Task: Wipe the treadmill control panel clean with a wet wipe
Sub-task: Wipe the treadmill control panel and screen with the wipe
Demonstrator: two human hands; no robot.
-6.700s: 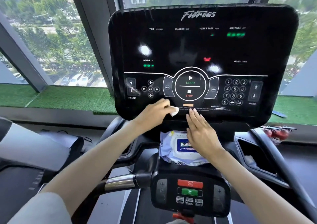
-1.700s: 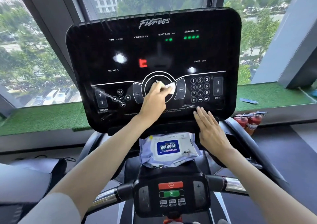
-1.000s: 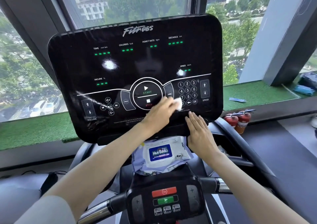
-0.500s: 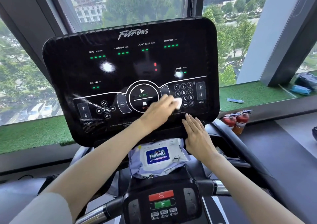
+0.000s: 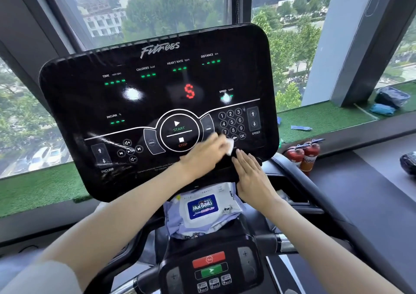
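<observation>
Risk: the control panel (image 5: 157, 95) is lit, so pressure through the wet wipe (image 5: 230, 146) may trip the keypad (image 5: 231, 122) or START (image 5: 179, 128); the wipe sits bunched under the curled fingers of the left hand (image 5: 203, 156) at the keypad's bottom row, one corner protruding, with the right hand (image 5: 252, 178) flat, fingers straight, on the panel's lower edge.

Bright daylight floods in from the windows (image 5: 157, 7) behind the control panel (image 5: 157, 104). Two white glare spots (image 5: 131, 94) on its glossy face, and the left hand (image 5: 202, 156) near its bottom edge is smeared with motion blur.
</observation>
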